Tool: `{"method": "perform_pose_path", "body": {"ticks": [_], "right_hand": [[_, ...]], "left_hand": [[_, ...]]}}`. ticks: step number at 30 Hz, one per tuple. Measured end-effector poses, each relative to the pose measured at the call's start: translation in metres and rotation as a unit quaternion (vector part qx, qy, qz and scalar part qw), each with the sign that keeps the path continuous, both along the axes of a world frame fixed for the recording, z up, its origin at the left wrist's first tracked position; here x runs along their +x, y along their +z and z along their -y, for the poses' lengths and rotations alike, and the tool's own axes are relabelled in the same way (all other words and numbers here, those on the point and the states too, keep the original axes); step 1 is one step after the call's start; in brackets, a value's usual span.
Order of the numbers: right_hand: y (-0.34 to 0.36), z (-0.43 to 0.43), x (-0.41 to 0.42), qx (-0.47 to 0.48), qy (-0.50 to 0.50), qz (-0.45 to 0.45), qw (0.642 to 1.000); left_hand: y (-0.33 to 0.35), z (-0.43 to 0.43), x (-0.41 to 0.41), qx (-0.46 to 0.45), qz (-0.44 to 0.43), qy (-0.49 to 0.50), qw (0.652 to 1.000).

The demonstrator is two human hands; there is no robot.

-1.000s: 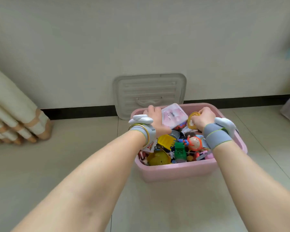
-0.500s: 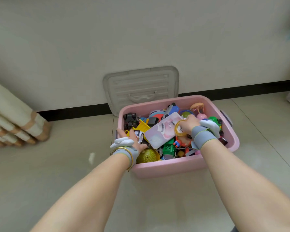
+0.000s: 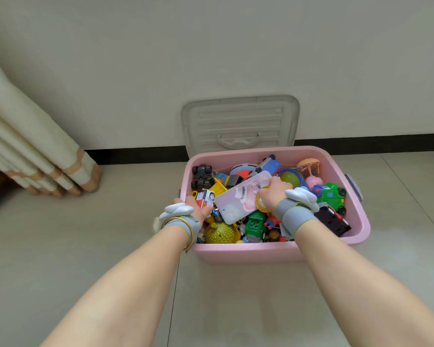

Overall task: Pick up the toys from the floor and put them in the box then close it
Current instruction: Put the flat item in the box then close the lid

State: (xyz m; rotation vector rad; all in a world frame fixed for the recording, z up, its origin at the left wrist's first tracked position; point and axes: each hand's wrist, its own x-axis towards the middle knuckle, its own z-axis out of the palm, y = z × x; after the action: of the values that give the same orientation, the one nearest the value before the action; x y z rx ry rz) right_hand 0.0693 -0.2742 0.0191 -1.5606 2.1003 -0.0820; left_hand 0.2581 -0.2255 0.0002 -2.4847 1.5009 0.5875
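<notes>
1. Pink box [image 3: 248,252] stands open on the floor [image 3: 85,246], heaped with toys up to its rim.
2. Grey lid [image 3: 239,123] is off the box and leans upright against the wall directly behind it.
3. Right hand [image 3: 273,195] is inside the box, right of centre, fingers clenched around a yellow round toy [image 3: 261,205]. That toy lies against the right end of a flat pink case [image 3: 238,199], which sits tilted on top of the heap.
4. Left hand [image 3: 197,209] is at the box's near-left corner, over the rim, touching a white-and-red van [image 3: 206,196]. Cannot tell whether its fingers grasp anything; they are hidden behind the hand.
5. Other contents, placed by the box:
   - black monster truck [image 3: 202,176] in the far-left corner;
   - green truck [image 3: 333,196] at the right wall;
   - black-and-red car [image 3: 332,219] just nearer than the green truck;
   - spiky yellow-green ball [image 3: 219,232] against the near wall.
6. Both wrists carry grey bands with white devices; the left also has a gold bangle [image 3: 189,231].
7. Cream curtain [image 3: 35,146] hangs well to the left of the box.
</notes>
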Motion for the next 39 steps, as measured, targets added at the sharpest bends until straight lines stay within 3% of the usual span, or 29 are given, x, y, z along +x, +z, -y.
{"method": "perform_pose_path", "body": {"ticks": [4,8,13,16,19,24,28,32,35,39], "right_hand": [[0.002,-0.005,0.048,0.006,0.054,0.007,0.998],[0.003,-0.005,0.075,0.025,0.088,0.083,0.992],[0.019,0.009,0.063,-0.057,-0.005,0.074,0.996],[0.034,0.019,0.044,-0.097,-0.052,0.030,0.993],[0.042,0.033,0.024,-0.070,-0.047,0.040,0.996],[0.026,0.069,-0.004,-0.031,-0.051,0.096,0.994],[0.020,0.105,-0.026,0.048,-0.008,0.220,0.974],[0.015,0.152,-0.021,0.158,0.119,0.155,0.968],[0.023,0.176,-0.014,0.208,0.249,0.105,0.940],[0.032,0.188,-0.009,0.210,0.330,0.096,0.915]], "left_hand": [[0.001,-0.010,0.052,-0.012,0.006,0.023,1.000],[0.017,-0.008,0.090,-0.016,0.020,0.007,1.000],[0.034,0.026,0.073,-0.116,0.011,-0.173,0.978],[0.032,0.039,0.039,-0.092,-0.030,-0.291,0.952],[0.019,0.050,0.008,-0.071,-0.048,-0.352,0.932],[-0.009,0.074,-0.028,-0.089,-0.052,-0.311,0.945],[-0.017,0.091,-0.058,-0.093,-0.063,-0.259,0.959],[-0.023,0.096,-0.066,-0.085,-0.001,-0.223,0.971],[-0.016,0.102,-0.081,-0.065,0.025,-0.145,0.987],[-0.004,0.099,-0.100,-0.044,0.069,-0.072,0.994]]}}
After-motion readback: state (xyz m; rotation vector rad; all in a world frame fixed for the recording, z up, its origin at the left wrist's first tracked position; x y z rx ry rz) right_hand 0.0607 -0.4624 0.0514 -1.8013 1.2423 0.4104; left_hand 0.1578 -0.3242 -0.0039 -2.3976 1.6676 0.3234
